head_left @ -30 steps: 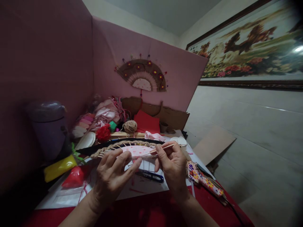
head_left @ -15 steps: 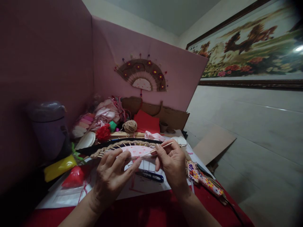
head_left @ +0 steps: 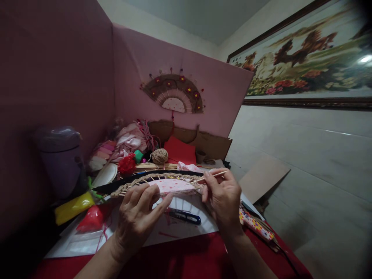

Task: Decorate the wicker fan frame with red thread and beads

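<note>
Pink dotted cloth fills the centre of the braided-twine, thin-stick fan frame, which sits above the white paper. The person's left hand grips its lower edge between thumb and fingers; the right hand pinches a slender pale wooden stick slanting over the cloth's right end.

I've drawn my right hand away to the right, so the thin wooden stick has slid off from beside my left hand, its tip now over the right part of the dotted fabric. My right hand now hides more of the flower-patterned corded tool.
</note>
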A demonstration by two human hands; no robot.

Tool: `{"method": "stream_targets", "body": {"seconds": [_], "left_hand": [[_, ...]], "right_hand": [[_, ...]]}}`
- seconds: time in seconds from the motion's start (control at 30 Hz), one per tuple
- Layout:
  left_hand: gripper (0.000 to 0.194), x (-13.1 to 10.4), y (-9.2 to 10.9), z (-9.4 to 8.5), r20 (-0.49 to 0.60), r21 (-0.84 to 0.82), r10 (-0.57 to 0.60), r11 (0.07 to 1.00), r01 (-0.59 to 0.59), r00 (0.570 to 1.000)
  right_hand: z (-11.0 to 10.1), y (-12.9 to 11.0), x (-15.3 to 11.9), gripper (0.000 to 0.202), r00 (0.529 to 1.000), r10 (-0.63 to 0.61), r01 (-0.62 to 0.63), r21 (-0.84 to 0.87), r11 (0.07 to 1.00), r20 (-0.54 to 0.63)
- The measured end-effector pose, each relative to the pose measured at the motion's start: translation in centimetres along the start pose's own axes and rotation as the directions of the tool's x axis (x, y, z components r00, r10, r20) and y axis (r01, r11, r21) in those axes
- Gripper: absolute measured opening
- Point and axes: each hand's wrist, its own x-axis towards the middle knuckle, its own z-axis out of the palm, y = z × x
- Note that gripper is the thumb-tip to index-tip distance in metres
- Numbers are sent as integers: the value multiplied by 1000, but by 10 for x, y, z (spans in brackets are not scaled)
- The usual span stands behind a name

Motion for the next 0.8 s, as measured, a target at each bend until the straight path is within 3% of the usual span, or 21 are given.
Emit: {"method": "stream_targets", "body": {"seconds": [0.07,0.13,0.23,0.3,0.37,0.43,0.47,0.53,0.6,0.7,0.8], "left_hand": [[43,0,0,0,1,7,-7,1000,7,1000],[45,0,-1,-1,-2,12,-8,1000,8,1000],[46,-1,-2,-1,-27,0,-2,1000,2,1000],[47,-1,-4,0,-43,-10,-8,1000,7,999],[46,-2,-5,0,-48,-28,-14,1000,13,999],[43,-3,-6,0,-60,-54,-10,999,6,998],[41,-4,-6,0,-68,-68,-6,998,1,998],[37,-4,-7,-1,-86,-87,-4,996,-4,996],[32,-5,-8,-1,-95,-109,-16,994,6,995],[21,-6,-8,-2,-84,-150,-54,988,41,995],[19,-6,-8,0,-90,-180,-108,979,91,990]], "right_hand": [[-5,-4,-4,22,994,-88,90,26,996,-61],[-12,-7,-11,19,991,-133,133,-8,991,-32],[-24,-9,-22,10,967,-39,84,-171,982,254],[-31,-7,-27,11,862,43,173,-374,911,505],[-34,-3,-29,13,706,92,421,-521,743,702],[-34,3,-32,14,577,135,649,-553,522,806],[-33,7,-33,14,545,155,719,-555,419,824],[-28,16,-37,13,537,179,789,-566,239,824],[-23,21,-41,11,538,157,815,-559,151,828],[-14,18,-44,12,577,-47,804,-556,212,816],[-6,9,-39,10,649,-338,761,-569,313,682]]}}
